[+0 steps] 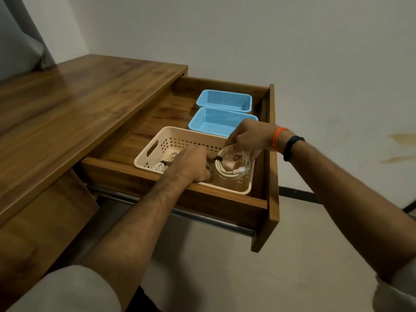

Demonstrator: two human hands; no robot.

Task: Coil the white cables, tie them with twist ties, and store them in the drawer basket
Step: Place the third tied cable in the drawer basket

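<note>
A beige slotted basket (177, 134) sits in the open wooden drawer (271, 154). Over its right half my right hand (249, 137) holds a coiled white cable (231, 168) by the top of the loop; a black twist tie (218, 158) wraps its left side. My left hand (194, 164) is inside the basket with curled fingers at the tied side of that coil. A second tied white coil (161, 165) lies at the basket's left end, partly hidden by the drawer's side wall.
Two light-blue mesh baskets (225, 101) (216, 122) stand behind the beige one in the drawer. The wooden desk top (78, 104) stretches to the left. A pale wall is behind and a tiled floor (247, 266) lies below the drawer.
</note>
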